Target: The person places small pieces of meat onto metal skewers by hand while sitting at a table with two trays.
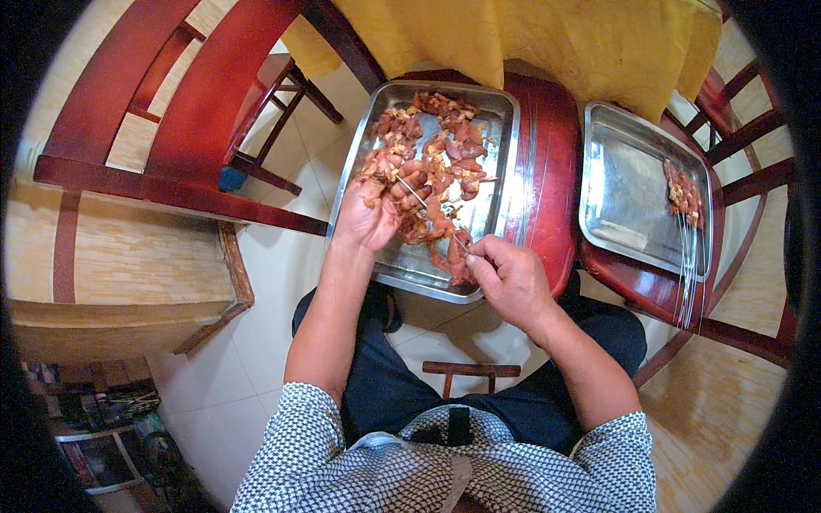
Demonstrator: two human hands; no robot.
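Observation:
My right hand (510, 276) pinches a thin metal skewer (412, 192) near the front right rim of a metal tray (420, 282). The skewer slants up and left through pieces of raw meat (441, 221), and its far end shows by the fingers of my left hand (372, 215). Palm up over the tray's left side, that hand has its fingers curled around some meat; the exact grip is partly hidden. More raw meat chunks (465, 147) lie loose in the tray around and beyond both hands.
Several bare skewers (524, 160) lie on the red wooden seat (551, 160) beside the tray. Farther right, a second metal tray (619, 173) holds loaded meat skewers (685, 195), their ends overhanging the rim. A yellow cloth (442, 32) hangs behind. Red wooden chair (199, 199) at left.

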